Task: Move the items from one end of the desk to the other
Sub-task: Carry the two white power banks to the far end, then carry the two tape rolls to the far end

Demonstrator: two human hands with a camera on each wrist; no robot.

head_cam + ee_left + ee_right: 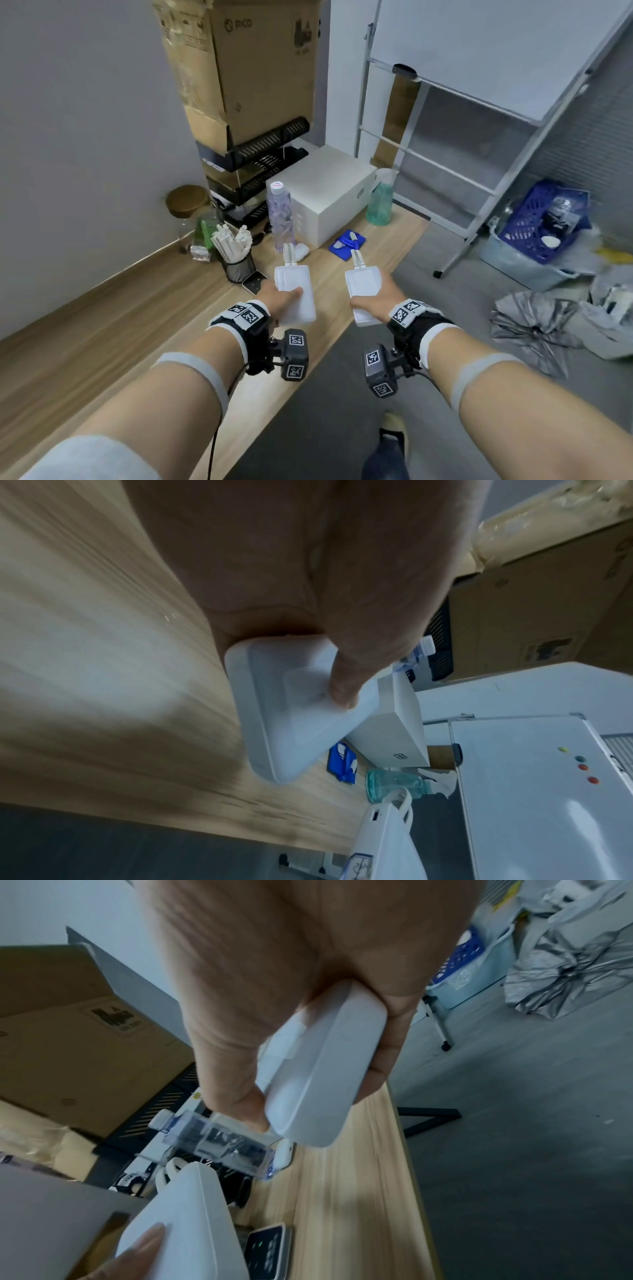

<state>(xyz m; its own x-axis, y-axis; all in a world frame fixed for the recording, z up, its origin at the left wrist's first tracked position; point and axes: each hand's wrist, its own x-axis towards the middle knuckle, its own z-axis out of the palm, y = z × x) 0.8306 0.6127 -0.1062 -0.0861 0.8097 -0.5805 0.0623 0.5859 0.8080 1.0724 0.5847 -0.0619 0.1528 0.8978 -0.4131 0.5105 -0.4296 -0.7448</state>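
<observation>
My left hand (279, 297) grips a white power bank (295, 293) with a short looped cable, held above the wooden desk (137, 325). The thumb (346, 693) lies across its flat face (294, 710). My right hand (380, 301) grips a second white power bank (363, 291) just right of the first, near the desk's front edge. In the right wrist view the thumb and fingers (380, 1074) wrap its rounded edge (325, 1069). Both power banks are in the air, side by side.
At the desk's far end stand a water bottle (281, 216), a white box (325, 192), a teal spray bottle (380, 202), a blue pouch (346, 241), a mesh cup of chopsticks (236, 253), a phone (255, 281) and white earbuds case (301, 250). A whiteboard stand (479, 102) is right.
</observation>
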